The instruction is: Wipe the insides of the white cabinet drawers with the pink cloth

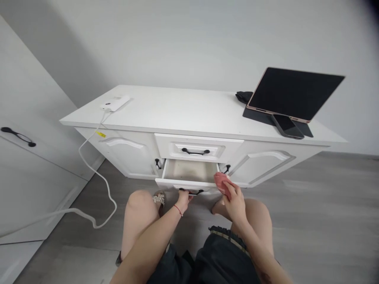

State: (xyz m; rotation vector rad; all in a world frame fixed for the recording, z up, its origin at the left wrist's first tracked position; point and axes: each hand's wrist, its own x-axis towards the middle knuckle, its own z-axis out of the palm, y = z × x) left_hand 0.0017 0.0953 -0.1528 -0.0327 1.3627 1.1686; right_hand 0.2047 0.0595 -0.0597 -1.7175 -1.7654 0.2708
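A low white cabinet (189,114) stands against the wall. Its lower middle drawer (189,171) is pulled out partway and looks empty inside. My left hand (184,198) grips the black handle (192,192) on that drawer's front. My right hand (233,197) holds a pink cloth (222,182) at the drawer's right front corner. The upper drawer (197,149) above it is closed.
On the cabinet top sit a white power bank (115,103) with a cable (97,173) trailing to the floor, a tablet (293,94) on a stand, a phone (288,127) and a black pouch (244,96). A white door (26,165) stands at left. My knees are near the drawer.
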